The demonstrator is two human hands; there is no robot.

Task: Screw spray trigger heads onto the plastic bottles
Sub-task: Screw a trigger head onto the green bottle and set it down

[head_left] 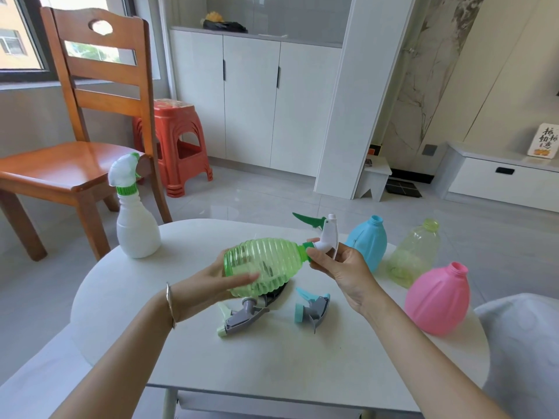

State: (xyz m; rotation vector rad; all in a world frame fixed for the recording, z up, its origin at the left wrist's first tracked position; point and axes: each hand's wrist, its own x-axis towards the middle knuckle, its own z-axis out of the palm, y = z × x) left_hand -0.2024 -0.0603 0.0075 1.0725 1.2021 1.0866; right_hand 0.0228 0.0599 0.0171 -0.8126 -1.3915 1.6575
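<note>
The ribbed, translucent green bottle [263,264] is held sideways above the white bench [272,358], neck pointing right. The left hand [211,285] cups its round belly, and the right hand [341,270] pinches the collar of the white trigger head [328,237] on that neck. One smooth white bottle [137,231] stands capped at the left, and three bottles sit open at the right: a blue bottle [367,240], a clear yellowish bottle [416,252] and a pink bottle [437,297]. Two loose grey heads [242,316] lie below the hands.

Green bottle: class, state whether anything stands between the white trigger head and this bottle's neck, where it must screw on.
Nothing visible does. The white trigger head sits with its green collar at the neck of the green bottle; the right hand pinches the collar and the left hand holds the body.
</note>
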